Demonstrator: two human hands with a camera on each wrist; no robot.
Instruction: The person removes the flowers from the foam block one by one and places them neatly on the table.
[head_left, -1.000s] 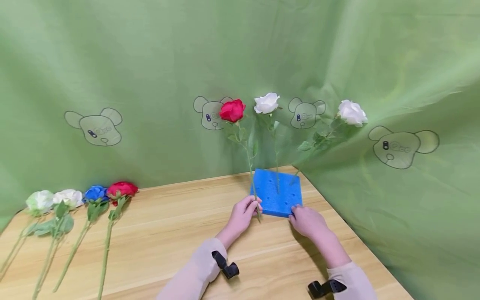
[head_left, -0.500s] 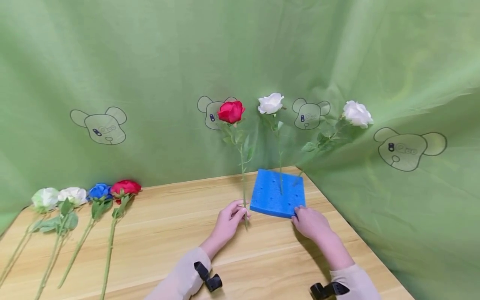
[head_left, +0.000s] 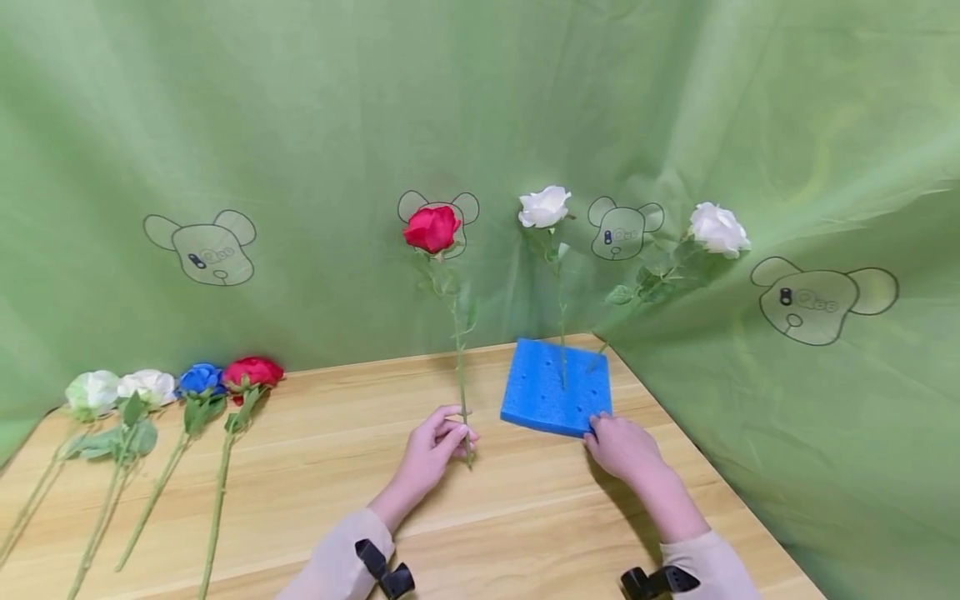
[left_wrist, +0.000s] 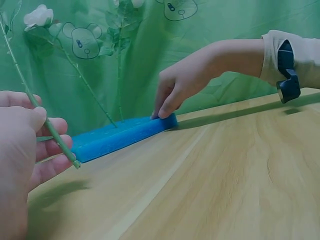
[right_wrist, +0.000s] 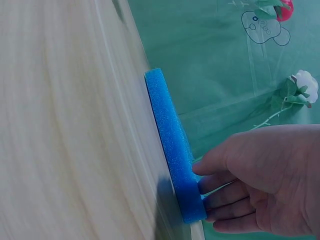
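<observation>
My left hand (head_left: 427, 457) pinches a red artificial rose (head_left: 432, 230) low on its stem, to the left of a blue foam block (head_left: 531, 398). The rose stands nearly upright, and in the left wrist view the cut end of its green stem (left_wrist: 22, 79) pokes out below the fingers. My right hand (head_left: 625, 447) holds the block's near right corner, thumb on top and fingers at the side. Two white roses stand in the foam: one white rose (head_left: 544, 207) nearly upright, the other white rose (head_left: 718, 228) leaning right. Several small holes show in the block's top.
On the wooden table (head_left: 322, 467) at the left lie several more flowers: a red rose (head_left: 253, 372), a blue rose (head_left: 200, 379), a white rose (head_left: 147, 387) and a greenish-white rose (head_left: 93, 392). A green curtain (head_left: 330, 150) borders the table behind and at the right.
My left hand has moved left and toward me, taking the red rose away from the block's left edge. My right hand stays on the block's corner.
</observation>
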